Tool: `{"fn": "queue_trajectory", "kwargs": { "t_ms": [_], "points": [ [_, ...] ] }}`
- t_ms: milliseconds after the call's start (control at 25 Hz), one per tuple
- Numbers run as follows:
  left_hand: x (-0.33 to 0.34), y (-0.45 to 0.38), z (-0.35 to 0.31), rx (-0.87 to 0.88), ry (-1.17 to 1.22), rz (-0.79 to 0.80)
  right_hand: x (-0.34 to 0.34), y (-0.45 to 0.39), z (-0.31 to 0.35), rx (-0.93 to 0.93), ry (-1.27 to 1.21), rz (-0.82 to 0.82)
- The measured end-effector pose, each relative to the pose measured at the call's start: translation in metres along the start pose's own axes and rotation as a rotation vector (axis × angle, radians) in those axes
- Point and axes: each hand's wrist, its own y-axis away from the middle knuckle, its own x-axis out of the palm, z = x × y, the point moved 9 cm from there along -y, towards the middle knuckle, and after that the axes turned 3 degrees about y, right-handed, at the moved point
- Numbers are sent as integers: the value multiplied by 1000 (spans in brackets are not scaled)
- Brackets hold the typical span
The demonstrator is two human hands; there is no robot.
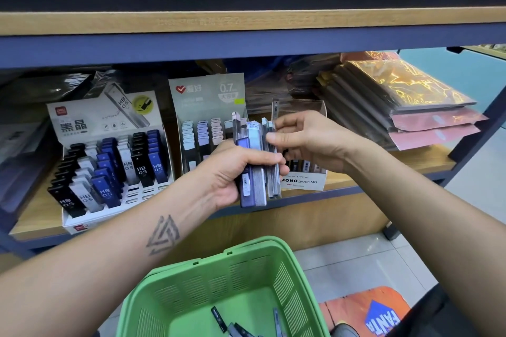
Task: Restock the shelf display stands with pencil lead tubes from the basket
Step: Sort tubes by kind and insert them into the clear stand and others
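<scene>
My left hand point(235, 172) grips a bundle of pencil lead tubes point(254, 189), blue, grey and clear, held upright in front of the shelf. My right hand point(304, 139) pinches the top of one clear tube at the bundle's right side. Behind the hands stand three display stands: a white one with black, white and blue HB 0.5 tubes point(115, 167) at left, a grey 0.7 stand point(205, 117) in the middle, and a clear MONO graph stand point(306, 180) partly hidden by my hands. The green basket point(287, 276) below holds several loose tubes point(219, 319).
The wooden shelf point(369, 175) carries stacked plastic-wrapped packets point(397, 107) at right and dark wrapped goods at left. An upper shelf board point(246, 22) hangs overhead. Tiled floor and an orange mat point(377, 312) lie at lower right.
</scene>
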Motion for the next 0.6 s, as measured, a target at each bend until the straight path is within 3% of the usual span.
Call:
{"fn": "queue_trajectory", "kwargs": {
  "t_ms": [280,440,600],
  "points": [
    [9,13,5,-96,25,91,-17,4,-8,40,-225,-124],
    [-9,21,-7,-113,-23,36,-17,-3,1,16,-260,-175],
    [-47,30,-40,-52,-107,-94,-19,-16,21,-114,-197,-330]
  ]
}}
